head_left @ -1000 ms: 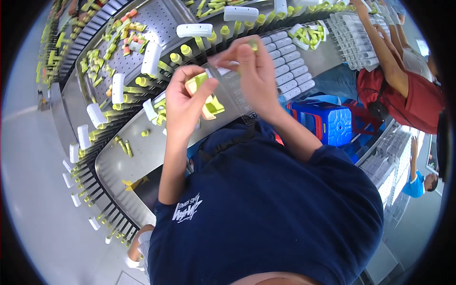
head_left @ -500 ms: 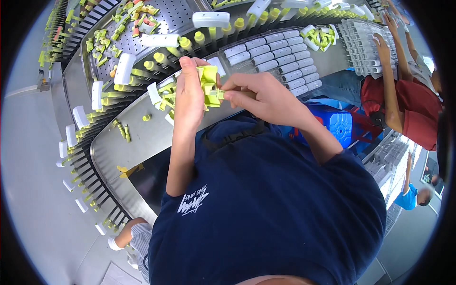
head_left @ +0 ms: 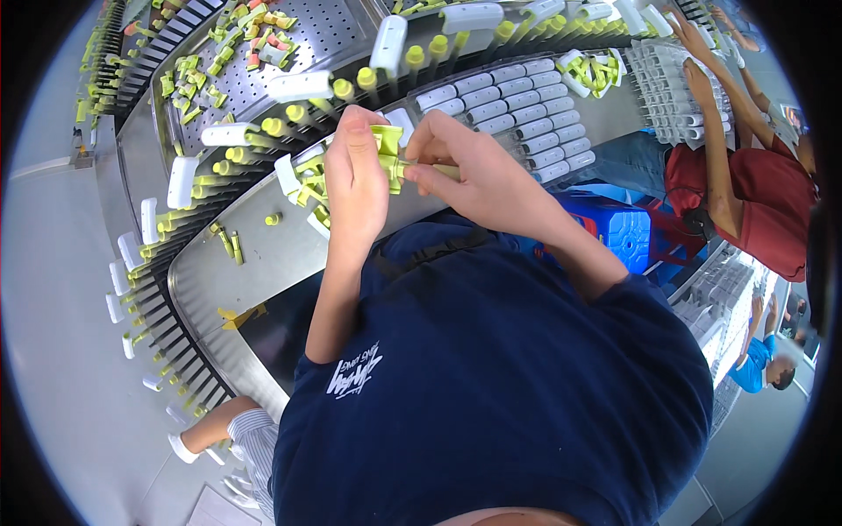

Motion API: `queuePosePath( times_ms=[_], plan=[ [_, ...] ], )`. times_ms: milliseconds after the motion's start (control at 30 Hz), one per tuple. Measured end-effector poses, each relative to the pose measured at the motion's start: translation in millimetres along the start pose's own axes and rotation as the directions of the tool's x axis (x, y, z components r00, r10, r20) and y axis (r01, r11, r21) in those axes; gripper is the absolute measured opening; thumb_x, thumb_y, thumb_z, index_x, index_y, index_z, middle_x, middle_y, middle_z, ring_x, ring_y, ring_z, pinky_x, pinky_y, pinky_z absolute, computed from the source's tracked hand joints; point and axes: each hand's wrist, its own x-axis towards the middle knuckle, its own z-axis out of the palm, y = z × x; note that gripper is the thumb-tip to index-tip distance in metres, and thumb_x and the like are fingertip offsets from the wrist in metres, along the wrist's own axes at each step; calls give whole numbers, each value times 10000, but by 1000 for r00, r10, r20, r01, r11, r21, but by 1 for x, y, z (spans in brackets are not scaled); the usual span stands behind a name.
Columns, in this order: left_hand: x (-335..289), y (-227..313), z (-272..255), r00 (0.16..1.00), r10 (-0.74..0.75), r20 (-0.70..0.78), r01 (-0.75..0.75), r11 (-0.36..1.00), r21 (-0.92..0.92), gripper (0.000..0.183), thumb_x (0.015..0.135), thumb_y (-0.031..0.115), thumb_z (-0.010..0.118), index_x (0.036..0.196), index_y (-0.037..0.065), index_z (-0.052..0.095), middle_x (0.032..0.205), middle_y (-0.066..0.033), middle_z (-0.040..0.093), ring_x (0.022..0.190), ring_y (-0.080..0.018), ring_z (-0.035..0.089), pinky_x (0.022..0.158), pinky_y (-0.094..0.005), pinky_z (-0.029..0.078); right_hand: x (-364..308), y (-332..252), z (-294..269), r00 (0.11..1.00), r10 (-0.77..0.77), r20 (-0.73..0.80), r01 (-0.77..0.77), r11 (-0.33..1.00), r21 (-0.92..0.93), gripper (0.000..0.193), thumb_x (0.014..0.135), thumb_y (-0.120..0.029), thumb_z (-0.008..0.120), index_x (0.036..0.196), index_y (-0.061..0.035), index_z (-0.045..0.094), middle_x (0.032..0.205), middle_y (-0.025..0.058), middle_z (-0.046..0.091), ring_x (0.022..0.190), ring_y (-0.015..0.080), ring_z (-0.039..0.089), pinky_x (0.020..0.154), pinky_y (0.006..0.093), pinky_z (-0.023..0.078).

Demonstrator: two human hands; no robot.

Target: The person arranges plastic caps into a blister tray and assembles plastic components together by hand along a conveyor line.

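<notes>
My left hand is closed around a yellow-green plastic part, whose hollow, angled end sticks out past the thumb. My right hand pinches a slim yellow-green tube-like piece between thumb and fingertips. That piece points at the part in the left hand and meets it or nearly does; the contact is too small to make out. Beside and partly behind my left hand lies a pile of yellow-green pieces and white covers on the metal table.
A curved conveyor of black slats carries yellow-green posts and white covers. Beyond it, a perforated metal tray holds loose coloured pieces. White covers lie in rows on the right, near stacked clear trays. Another person in red works there.
The slim piece in my right hand now shows more of its length behind the fingers. Both hands stay close together. Posts and white covers on the conveyor have shifted along.
</notes>
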Motion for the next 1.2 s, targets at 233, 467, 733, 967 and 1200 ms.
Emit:
queuePosePath(
  times_ms=[233, 467, 733, 967, 1200],
  plan=[
    [-1, 1, 1, 1000, -20, -9, 20, 999, 47, 568, 1076, 487, 256, 880, 31, 533, 722, -20, 477, 691, -108, 438, 631, -278, 366, -1, -5, 0, 998, -61, 4, 61, 997, -50, 139, 912, -44, 626, 943, -6, 495, 764, 113, 621, 690, 237, 626, 604, 338, 456],
    [-1, -21, 15, 960, -280, 12, 278, 947, -162, 521, 1078, 463, 297, 899, 43, 547, 770, -12, 510, 723, -96, 459, 660, -261, 389, 6, 21, -8, 996, -78, 53, 82, 993, -79, 125, 907, -67, 617, 921, -12, 505, 756, 121, 613, 636, 247, 598, 584, 343, 445],
    [-19, -124, -4, 939, -345, -17, 338, 929, -149, 306, 1016, 341, 569, 1022, 39, 619, 928, -4, 591, 862, -64, 512, 737, -226, 411, 14, 135, 50, 991, 31, 130, -60, 972, 225, 100, 939, -73, 582, 1021, -38, 536, 831, 65, 678, 727, 101, 602, 634, 274, 482],
    [-26, -174, -13, 918, -381, 109, 385, 923, -19, 233, 919, 140, 693, 1091, 6, 610, 930, -44, 650, 801, -86, 589, 697, -217, 471, 20, 205, 70, 956, 294, -20, -265, 886, 381, 184, 947, -104, 606, 1087, -24, 518, 880, 92, 695, 748, 133, 617, 621, 281, 489],
    [-26, -215, -16, 935, -328, 137, 316, 943, 101, 174, 919, 63, 639, 1085, 9, 642, 989, -47, 645, 869, -117, 589, 764, -268, 481, 18, 213, 63, 970, 242, -33, -244, 949, -201, 245, 916, -145, 614, 1130, -26, 621, 1004, 190, 697, 928, 324, 686, 811, 398, 532]
  ],
)
